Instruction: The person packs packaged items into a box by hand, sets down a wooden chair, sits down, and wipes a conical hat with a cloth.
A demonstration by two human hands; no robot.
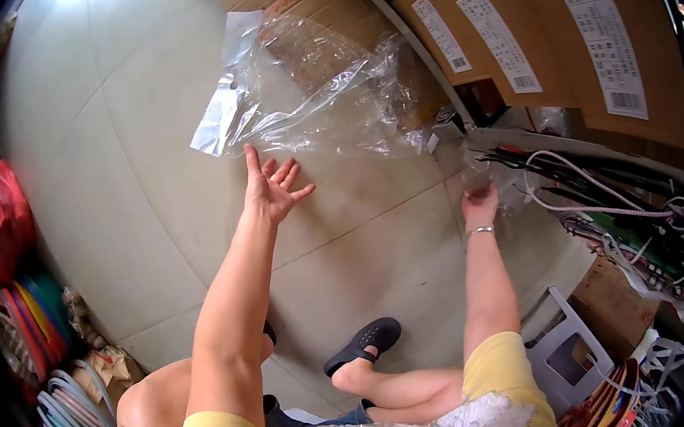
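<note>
My left hand [273, 189] is open, its fingers spread and palm turned up, just below a large clear plastic bag [306, 109] with a white header strip. The bag lies spread over the tiled floor and partly over flat cardboard. Farther right, my right hand [480, 199] has its fingers curled in at the edge of a smaller piece of clear plastic [510, 183]. A silver bracelet is on that wrist. Whether the fingers pinch the plastic is hard to make out.
Labelled cardboard boxes [590, 37] stand at the upper right. Below them lie bundled cords [598, 187] and a grey plastic stool [565, 348]. On the left are a red bag [1, 220], coloured discs [36, 316] and coiled hoses [81, 424]. A dark shoe [364, 344] rests on the floor.
</note>
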